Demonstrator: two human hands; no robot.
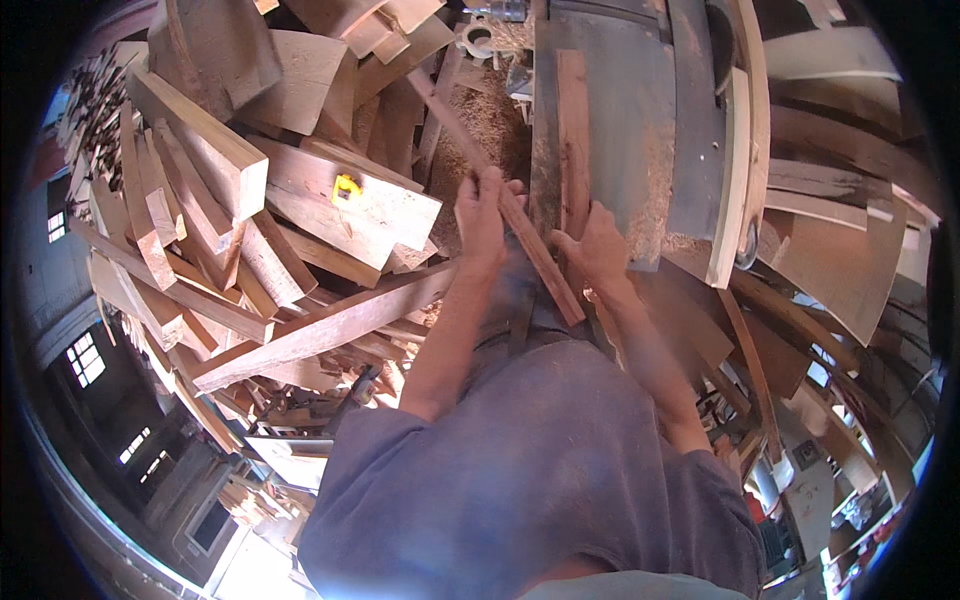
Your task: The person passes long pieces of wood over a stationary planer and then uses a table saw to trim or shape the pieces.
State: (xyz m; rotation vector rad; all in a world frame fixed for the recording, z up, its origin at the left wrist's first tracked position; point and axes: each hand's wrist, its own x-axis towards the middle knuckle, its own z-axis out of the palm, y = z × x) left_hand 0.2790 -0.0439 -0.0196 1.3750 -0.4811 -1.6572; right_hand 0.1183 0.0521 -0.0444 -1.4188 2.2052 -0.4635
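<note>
My left hand (482,218) is closed around a long, narrow wooden strip (548,262), which slants from the upper left down toward my body. My right hand (598,245) grips the near end of a second, reddish wooden strip (573,130). That strip lies lengthwise along the left side of a grey metal machine table (630,140) dusted with sawdust. Some fingers of both hands are hidden behind the wood. The lower end of the left strip passes just left of my right wrist.
Planks and offcuts (330,330) are heaped at the left, with a small yellow object (345,188) on one board (400,215). Sawdust (490,110) covers the gap beside the machine. A pale board (735,180) runs along the table's right; more boards (840,250) are stacked beyond.
</note>
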